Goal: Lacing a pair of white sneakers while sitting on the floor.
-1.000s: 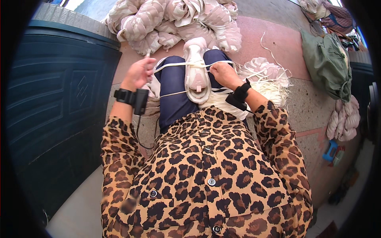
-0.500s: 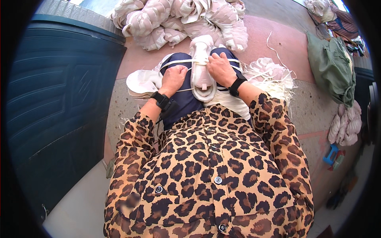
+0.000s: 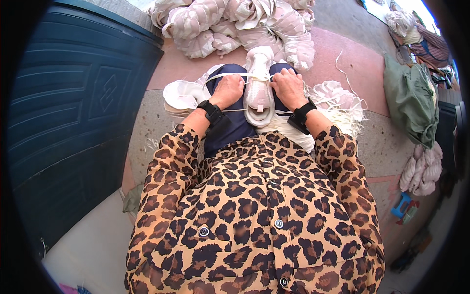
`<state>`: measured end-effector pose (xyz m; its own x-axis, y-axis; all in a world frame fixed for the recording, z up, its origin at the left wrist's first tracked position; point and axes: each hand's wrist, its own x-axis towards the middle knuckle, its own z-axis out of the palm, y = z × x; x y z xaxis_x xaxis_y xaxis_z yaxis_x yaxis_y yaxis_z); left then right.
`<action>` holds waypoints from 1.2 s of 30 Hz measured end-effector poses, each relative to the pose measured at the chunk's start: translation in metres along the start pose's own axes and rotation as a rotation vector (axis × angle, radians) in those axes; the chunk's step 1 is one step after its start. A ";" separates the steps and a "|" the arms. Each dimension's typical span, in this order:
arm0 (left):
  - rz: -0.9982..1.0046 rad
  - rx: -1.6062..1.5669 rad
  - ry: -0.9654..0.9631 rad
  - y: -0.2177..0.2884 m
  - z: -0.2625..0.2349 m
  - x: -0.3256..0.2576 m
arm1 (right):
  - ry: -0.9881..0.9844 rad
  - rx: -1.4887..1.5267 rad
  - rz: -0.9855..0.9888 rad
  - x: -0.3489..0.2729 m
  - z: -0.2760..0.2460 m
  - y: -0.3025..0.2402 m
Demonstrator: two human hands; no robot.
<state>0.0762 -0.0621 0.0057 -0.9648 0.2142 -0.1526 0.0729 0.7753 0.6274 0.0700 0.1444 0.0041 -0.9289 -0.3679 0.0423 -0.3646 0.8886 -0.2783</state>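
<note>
Between two navy-clad knees (image 3: 228, 68), a pale shoe upper (image 3: 259, 93) rests beneath a white cord (image 3: 259, 76), pinched by the left hand (image 3: 229, 91) and right hand (image 3: 290, 89) on either side; pinkish bundles (image 3: 196, 22) lie beyond.

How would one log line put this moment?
left hand: closed on white lace; right hand: closed on lace; pink-and-white shoe: between hands; pinkish bundles: on floor ahead

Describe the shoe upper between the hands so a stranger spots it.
Start at the dark blue trousers. Between their legs, flanked by the left hand and right hand, is the pink-and-white shoe upper. Unlike the heaped bundles beyond, it lies singly, cream lace across it.
</note>
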 end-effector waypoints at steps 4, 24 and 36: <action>0.043 0.096 -0.118 0.011 -0.012 0.008 | -0.002 -0.047 -0.029 0.000 0.002 -0.002; 0.008 0.470 0.036 0.038 -0.007 0.001 | -0.063 -0.088 -0.064 -0.005 -0.004 -0.005; 0.320 0.644 0.238 0.047 0.002 -0.013 | -0.194 0.187 -0.014 -0.005 0.006 0.007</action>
<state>0.0931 -0.0275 0.0360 -0.8950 0.4095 0.1767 0.4211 0.9065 0.0320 0.0727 0.1504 -0.0041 -0.8874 -0.4418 -0.1319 -0.3426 0.8233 -0.4525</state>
